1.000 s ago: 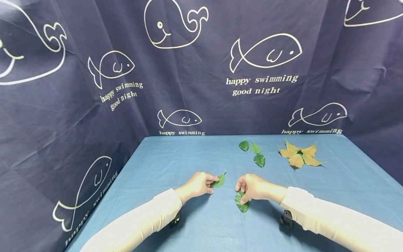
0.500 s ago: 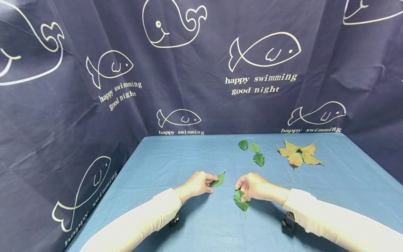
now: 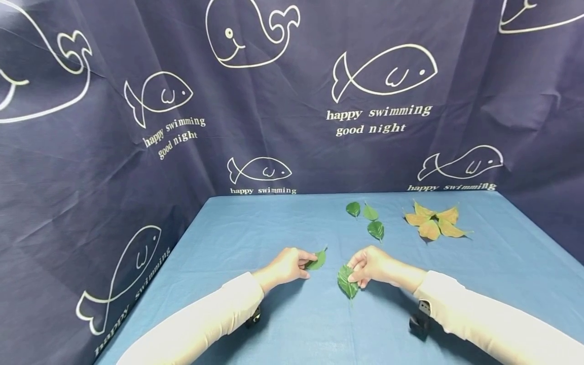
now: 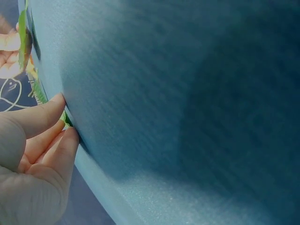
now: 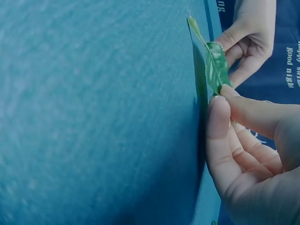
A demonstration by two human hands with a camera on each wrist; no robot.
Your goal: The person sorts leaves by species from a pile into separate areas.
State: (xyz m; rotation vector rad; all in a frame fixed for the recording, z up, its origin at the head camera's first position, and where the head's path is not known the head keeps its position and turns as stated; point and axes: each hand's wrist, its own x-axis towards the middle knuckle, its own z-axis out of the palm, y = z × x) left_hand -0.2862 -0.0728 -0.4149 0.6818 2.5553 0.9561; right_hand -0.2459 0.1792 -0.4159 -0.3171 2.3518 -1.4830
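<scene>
My right hand (image 3: 375, 266) pinches a broad green leaf (image 3: 345, 280) by its edge between thumb and fingers. In the right wrist view, that leaf (image 5: 216, 68) tilts up just off the cloth, its stem pointing away from the fingertips. To the left, my left hand (image 3: 286, 264) rests fingertips on another green leaf (image 3: 321, 260) lying on the cloth; its thumb lies apart from this leaf. The left wrist view shows a gap between the thumb and fingers of the left hand (image 4: 37, 154), with a bit of green beyond. Part of the left leaf is hidden under the fingers.
Farther back on the blue cloth (image 3: 255, 223) lie three loose green leaves (image 3: 371, 215). Right of them, several yellowish leaves (image 3: 429, 230) form a ring like a flower. A dark curtain (image 3: 274, 116) with fish drawings stands behind and at the left.
My right hand has moved slightly away from me and to the right, bringing its leaf along and turning it a little. The left hand and its leaf stay put.
</scene>
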